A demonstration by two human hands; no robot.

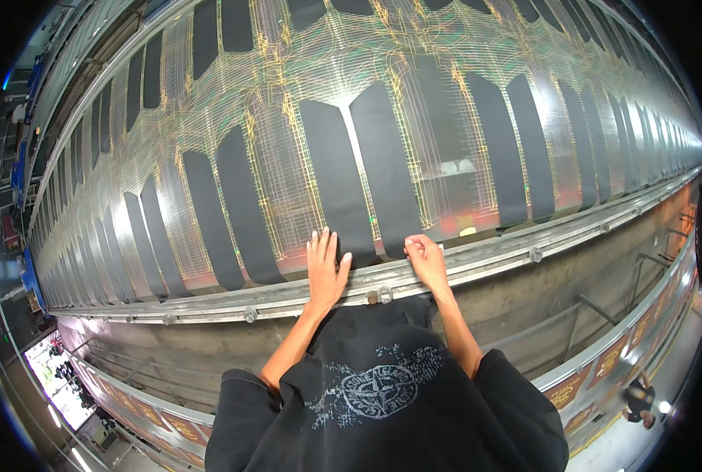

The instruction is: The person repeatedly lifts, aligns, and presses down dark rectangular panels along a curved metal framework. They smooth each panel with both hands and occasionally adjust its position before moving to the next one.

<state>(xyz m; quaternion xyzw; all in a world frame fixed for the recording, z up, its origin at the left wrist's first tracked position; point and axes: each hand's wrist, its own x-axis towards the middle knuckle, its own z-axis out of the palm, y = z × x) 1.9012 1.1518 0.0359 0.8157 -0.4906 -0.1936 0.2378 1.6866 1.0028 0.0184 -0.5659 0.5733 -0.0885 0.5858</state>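
Left hand (325, 266) lay spread wide by one dark panel (337, 165); right hand (426, 259) curled narrow at its neighbouring panel (386, 161), hold unclear!

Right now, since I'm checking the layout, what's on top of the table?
On the table, dark panels lie among thin coloured lines. The left hand lies at one panel's left edge, the right hand at the next panel's lower corner. The surface beneath panels and hands is hidden.

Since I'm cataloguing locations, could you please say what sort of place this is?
Likely a textile workshop or factory: a long metal-edged table, rows of matching dark panels, and coloured lines around them.
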